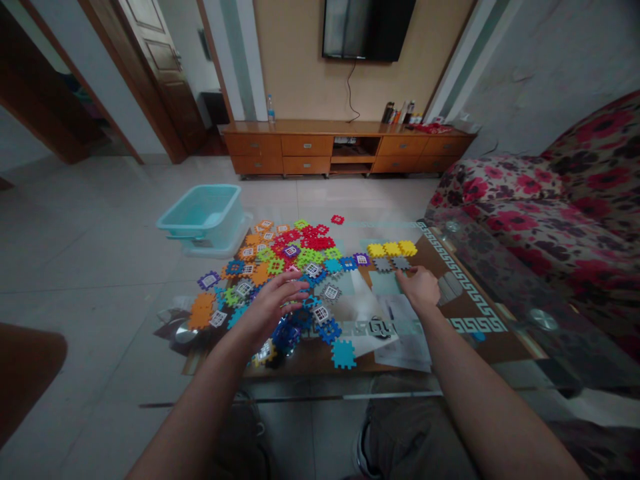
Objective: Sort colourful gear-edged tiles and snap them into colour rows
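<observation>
My left hand (275, 300) hovers over a heap of colourful interlocking plastic tiles (313, 257), its fingers stretched out and holding nothing. On the right side of the glass table, my right hand (421, 288) has its thumb and forefinger closed on the near edge of a grey interlocking tile (401, 263). Another grey tile (383, 265) lies just left of it. Behind these two sits a row of yellow tiles (391, 249), stacked at its right end. A purple window tile (361, 259) is left of the yellow row.
A light-blue plastic tub (203, 217) stands beyond the table's left end. Papers (400, 333) are at the near side of the glass table (350, 231), close to a lone turquoise tile (343, 354). A flowered sofa (530, 190) borders the right side.
</observation>
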Motion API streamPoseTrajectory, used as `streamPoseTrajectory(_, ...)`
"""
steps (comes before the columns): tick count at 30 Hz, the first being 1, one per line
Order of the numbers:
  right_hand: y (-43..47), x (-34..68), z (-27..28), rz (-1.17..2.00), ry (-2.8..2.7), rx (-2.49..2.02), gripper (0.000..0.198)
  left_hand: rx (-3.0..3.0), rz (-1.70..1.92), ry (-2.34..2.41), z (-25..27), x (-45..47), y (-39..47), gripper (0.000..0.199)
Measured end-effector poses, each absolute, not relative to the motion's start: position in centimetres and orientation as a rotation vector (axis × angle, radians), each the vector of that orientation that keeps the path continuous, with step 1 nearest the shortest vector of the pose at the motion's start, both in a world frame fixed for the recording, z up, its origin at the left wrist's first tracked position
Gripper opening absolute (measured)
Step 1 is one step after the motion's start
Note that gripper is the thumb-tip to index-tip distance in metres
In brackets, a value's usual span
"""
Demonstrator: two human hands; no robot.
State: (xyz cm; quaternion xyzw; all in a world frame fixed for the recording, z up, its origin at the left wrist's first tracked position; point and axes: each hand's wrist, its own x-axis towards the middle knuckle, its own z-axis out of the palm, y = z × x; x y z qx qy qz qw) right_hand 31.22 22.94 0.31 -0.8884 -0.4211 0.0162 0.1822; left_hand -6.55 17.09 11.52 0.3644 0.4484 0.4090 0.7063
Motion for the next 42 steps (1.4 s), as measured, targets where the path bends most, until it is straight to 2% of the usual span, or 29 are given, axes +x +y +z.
streamPoseTrajectory(42,22.72,30.56,0.95,0.069,-1.197,-2.526,0.049,0.790,0.919,0.993,11.93,-6.54,16.97,0.045)
